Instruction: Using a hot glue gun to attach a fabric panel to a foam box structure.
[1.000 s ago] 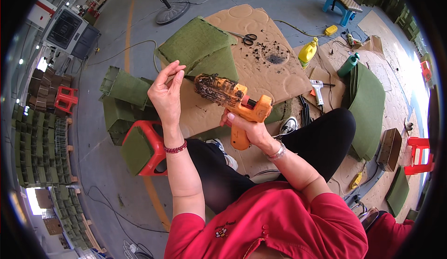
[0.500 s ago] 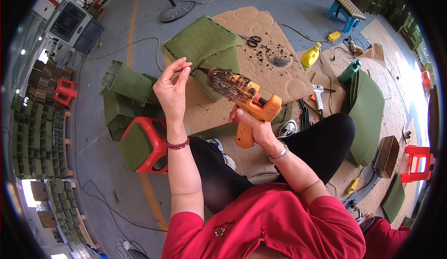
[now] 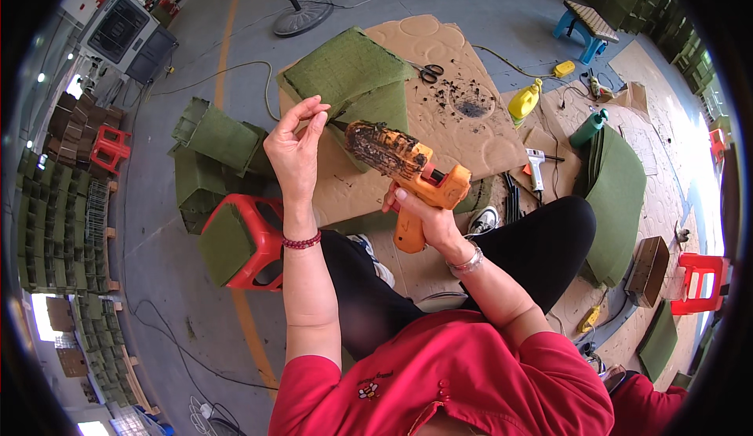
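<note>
Now, at this moment:
Right hand (image 3: 423, 220): was clamped round the grip of the orange glue gun (image 3: 408, 173), forefinger lying along the trigger side; the gun was held up over the lap, its charred, crusted barrel pointing up and to the left.
Left hand (image 3: 294, 150): was raised beside the nozzle, thumb and forefinger pinched together just off the tip; whether anything thin sat between them could not be told.
Change: against the frames a moment earlier, the gun's nozzle had come closer to the pinched fingertips, and both hands sat slightly lower and nearer the body; this read as fiddling at the nozzle tip, not laying glue on a piece.
Near: the green padded block (image 3: 349, 75) lay on the cardboard sheet (image 3: 471, 134) beyond the hands, untouched.
Further out: scissors (image 3: 430, 71) on the cardboard, a yellow bottle (image 3: 524, 100) at its edge, a second, white glue gun (image 3: 536, 165) beside the knee, a red stool (image 3: 251, 236) on the floor to the left.
</note>
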{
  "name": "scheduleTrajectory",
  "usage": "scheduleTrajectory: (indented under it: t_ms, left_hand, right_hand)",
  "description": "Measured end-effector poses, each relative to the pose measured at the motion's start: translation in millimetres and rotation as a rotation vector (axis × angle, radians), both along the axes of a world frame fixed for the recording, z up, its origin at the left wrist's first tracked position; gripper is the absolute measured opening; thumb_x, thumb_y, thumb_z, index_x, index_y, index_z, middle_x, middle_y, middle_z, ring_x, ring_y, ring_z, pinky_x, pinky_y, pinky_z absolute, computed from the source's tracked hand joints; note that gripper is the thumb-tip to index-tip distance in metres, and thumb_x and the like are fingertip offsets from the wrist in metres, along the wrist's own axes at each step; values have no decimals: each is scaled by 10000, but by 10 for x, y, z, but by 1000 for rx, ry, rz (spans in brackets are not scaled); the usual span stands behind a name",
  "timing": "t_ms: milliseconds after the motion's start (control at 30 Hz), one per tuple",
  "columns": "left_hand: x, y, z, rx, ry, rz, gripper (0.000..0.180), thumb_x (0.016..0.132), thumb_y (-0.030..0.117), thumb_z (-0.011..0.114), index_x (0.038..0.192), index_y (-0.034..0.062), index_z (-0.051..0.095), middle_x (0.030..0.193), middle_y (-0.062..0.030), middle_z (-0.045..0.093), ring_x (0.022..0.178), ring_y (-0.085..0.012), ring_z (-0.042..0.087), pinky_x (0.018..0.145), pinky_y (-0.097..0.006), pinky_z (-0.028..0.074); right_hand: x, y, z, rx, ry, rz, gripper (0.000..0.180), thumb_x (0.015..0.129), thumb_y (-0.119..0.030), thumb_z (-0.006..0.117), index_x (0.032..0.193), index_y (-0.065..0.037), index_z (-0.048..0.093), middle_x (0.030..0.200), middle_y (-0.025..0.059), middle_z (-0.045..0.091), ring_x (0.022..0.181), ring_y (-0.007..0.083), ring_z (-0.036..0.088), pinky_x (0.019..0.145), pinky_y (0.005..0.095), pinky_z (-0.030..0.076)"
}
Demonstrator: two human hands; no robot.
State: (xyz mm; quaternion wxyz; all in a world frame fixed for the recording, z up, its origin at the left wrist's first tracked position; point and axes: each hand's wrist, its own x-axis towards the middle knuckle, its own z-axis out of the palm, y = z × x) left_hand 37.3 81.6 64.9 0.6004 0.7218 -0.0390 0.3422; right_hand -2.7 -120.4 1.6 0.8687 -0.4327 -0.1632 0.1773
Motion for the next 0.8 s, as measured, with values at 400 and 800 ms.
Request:
scheduleTrajectory:
  t_ms: [400,800]
  left_hand:
    - [-7,-41,36,-24,27,-2,226,846,-18,653,1073,-17,651,932,-75,667,875,-111,619,787,-230,495]
    - [-22,-84,57,4,17,11,210,865,6,642,1073,-10,657,945,-53,668,859,-78,606,755,-209,492]
  right_hand:
    - [78,-70,-22,51,83,-110,187,905,-103,574,1060,-8,531,833,58,593,765,151,609,697,277,483]
    - [146,-99,-22,46,39,-128,190,902,-92,554,1066,-6,509,815,56,562,719,147,585,638,282,457]
